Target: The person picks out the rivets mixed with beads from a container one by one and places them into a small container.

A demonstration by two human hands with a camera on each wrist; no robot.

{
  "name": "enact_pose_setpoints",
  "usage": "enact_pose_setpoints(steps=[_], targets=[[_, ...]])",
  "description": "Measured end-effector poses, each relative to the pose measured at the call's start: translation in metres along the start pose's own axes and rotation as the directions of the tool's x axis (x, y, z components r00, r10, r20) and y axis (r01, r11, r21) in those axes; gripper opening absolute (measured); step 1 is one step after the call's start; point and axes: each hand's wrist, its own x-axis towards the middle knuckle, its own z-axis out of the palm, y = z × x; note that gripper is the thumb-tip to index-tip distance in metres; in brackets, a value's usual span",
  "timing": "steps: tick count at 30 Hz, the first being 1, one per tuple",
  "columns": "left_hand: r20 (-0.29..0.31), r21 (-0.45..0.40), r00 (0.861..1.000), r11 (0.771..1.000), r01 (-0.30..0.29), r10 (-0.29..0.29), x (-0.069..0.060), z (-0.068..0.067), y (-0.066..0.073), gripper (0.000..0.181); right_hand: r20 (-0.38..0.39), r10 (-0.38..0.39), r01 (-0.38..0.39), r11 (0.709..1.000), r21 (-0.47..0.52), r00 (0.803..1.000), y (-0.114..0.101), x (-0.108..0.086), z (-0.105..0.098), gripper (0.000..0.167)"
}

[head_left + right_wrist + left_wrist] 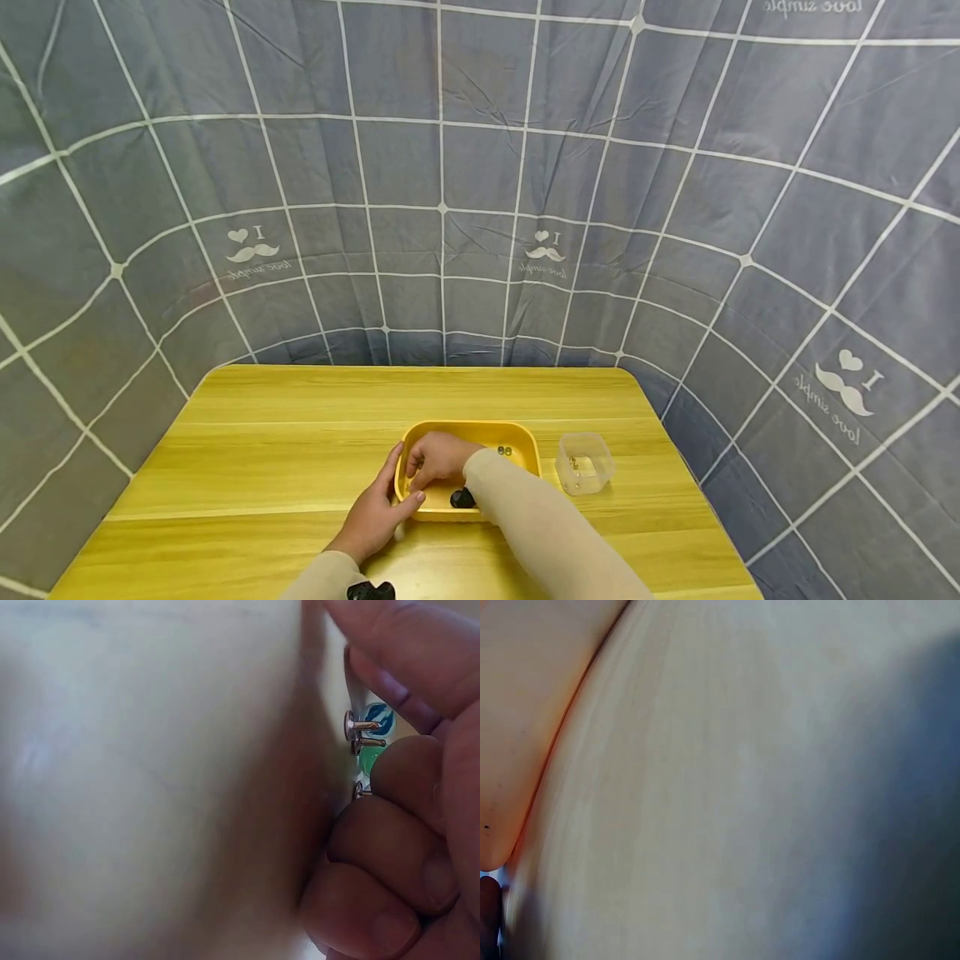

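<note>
A yellow tray sits on the table. My left hand holds its left end, thumb over the near corner and fingers along the outer side. My right hand reaches down into the tray's left part, fingers curled, thumb and index toward the floor. The right wrist view shows metal thumbtacks standing on their flat heads beside the curled fingers, with a blue-swirled marble and a green marble behind. The thumb and index tips lie outside that view, so anything between them is hidden.
A clear plastic box with a few small brass-coloured pieces stands right of the tray. Two marbles lie at the tray's far right. The wooden table ends at a grey checked curtain.
</note>
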Motion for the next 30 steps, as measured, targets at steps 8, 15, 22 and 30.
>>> enact_pose_setpoints(steps=[8, 15, 22, 30], targets=[[0.005, 0.009, 1.0, 1.0, 0.005, -0.005, 0.0, -0.001, 0.001, 0.091, -0.009, 0.004, -0.005, 1.0, -0.03, 1.0, -0.004, -0.001, 0.0, 0.01], [-0.008, 0.014, 1.0, 1.0, 0.004, -0.004, 0.001, -0.001, 0.001, 0.092, -0.022, 0.025, -0.025, 1.0, -0.011, 0.999, -0.004, 0.0, 0.001, 0.008], [-0.001, 0.0, 1.0, 1.0, 0.015, -0.015, 0.001, -0.001, 0.001, 0.091, -0.03, 0.032, -0.032, 1.0, 0.001, 0.999, 0.0, 0.001, 0.001, 0.006], [0.006, -0.006, 1.0, 1.0, 0.011, -0.011, 0.0, -0.001, 0.001, 0.091, -0.032, 0.026, -0.026, 0.999, 0.024, 0.999, 0.006, 0.002, 0.002, 0.005]])
